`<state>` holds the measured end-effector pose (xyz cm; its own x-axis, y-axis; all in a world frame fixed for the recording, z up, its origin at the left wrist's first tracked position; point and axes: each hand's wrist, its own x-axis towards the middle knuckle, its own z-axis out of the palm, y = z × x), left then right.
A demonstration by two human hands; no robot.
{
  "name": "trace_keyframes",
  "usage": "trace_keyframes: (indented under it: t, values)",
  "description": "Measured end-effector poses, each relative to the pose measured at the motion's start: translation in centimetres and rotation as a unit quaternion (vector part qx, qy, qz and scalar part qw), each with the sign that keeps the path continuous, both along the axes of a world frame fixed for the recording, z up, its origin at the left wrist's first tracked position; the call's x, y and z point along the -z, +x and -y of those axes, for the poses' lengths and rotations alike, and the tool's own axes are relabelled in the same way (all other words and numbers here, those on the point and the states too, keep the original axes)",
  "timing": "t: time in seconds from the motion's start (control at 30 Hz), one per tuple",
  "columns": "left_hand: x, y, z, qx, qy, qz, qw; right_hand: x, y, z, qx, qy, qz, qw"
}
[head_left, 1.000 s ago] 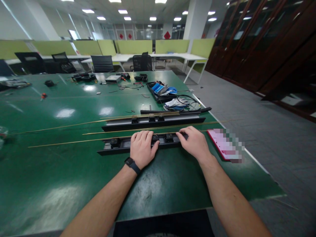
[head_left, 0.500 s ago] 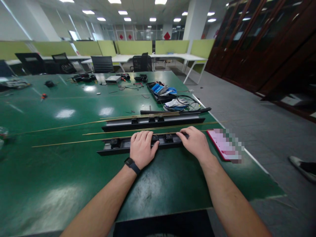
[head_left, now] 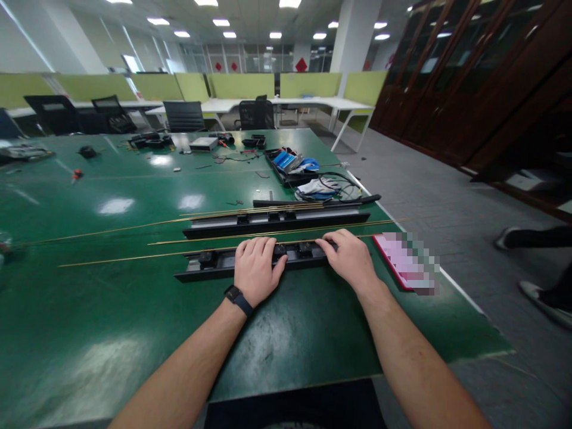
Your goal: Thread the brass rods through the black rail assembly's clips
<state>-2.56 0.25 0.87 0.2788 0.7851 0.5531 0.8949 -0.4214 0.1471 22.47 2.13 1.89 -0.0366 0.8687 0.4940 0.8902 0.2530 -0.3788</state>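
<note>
Across the green table lies a black rail [head_left: 221,272] with a grey inner channel and small black blocks in it. My left hand [head_left: 254,271], with a dark watch on its wrist, is wrapped over the middle of this rail, its thumb beside a black block [head_left: 279,250]. A thin brass-coloured rod [head_left: 125,259] runs along the far edge of the rail and out past its left end. At the rail's right part my right hand [head_left: 351,262] pinches the rod between thumb and forefinger; the fingers partly hide the grip. Just beyond lie more thin rods [head_left: 201,239].
A second black rail [head_left: 313,223] lies parallel behind. A pink-red flat board [head_left: 393,262], partly pixelated, sits to the right. Farther back are a black tray [head_left: 279,170] of blue items and gloves [head_left: 317,187] with cables. A person's legs [head_left: 545,238] show at right.
My right hand has shifted slightly left along the rod. My left hand stays on the rail. More of a person's legs and shoes has come into view at the right.
</note>
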Motion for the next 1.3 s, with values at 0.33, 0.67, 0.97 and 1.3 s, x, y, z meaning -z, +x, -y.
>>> trace_keyframes:
  t: [0.33,0.67,0.97,1.3]
  values:
    - [-0.1,0.0,0.0,-0.001,-0.001,-0.002,1.000,0.3,-0.7,0.2,-0.024,0.017,-0.010,1.000]
    - [0.0,0.0,0.0,0.003,0.001,0.003,1.000,0.1,0.1,0.0,0.010,0.004,-0.003,1.000]
    - [0.0,0.0,0.0,0.003,0.002,0.004,1.000,0.3,-0.9,0.3,-0.012,0.018,-0.012,1.000]
    - [0.0,-0.1,0.0,-0.001,0.002,-0.006,1.000,0.0,0.0,0.1,0.014,-0.004,0.002,1.000]
